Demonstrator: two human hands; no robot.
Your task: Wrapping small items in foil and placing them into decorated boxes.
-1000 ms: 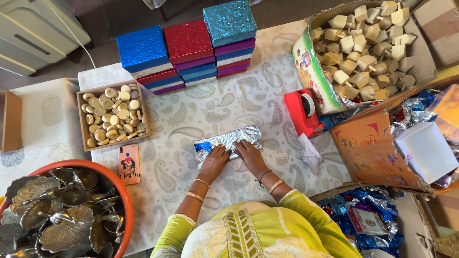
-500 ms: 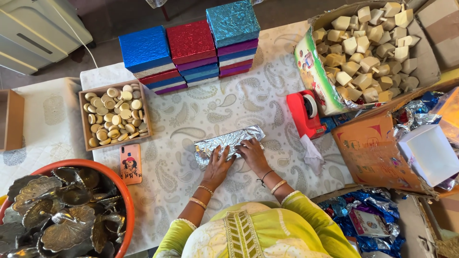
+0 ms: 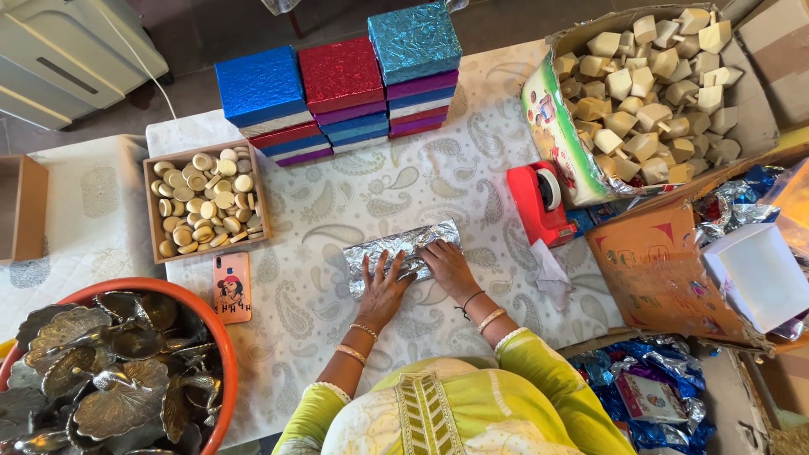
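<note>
Left hand (image 3: 383, 286) flat with fingers spread on the silver foil packet (image 3: 403, 246), right hand (image 3: 447, 263) beside it, fingers together pressing the foil, both palms down on the table (image 3: 337, 202)

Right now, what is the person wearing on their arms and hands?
Both arms come out of yellow-green sleeves with pale trimmed cuffs. The left hand is bare, with two gold-coloured bangles on that forearm. The right hand is bare too; its wrist carries a thin black thread and one gold-coloured bangle. I cannot make out any rings.
</note>
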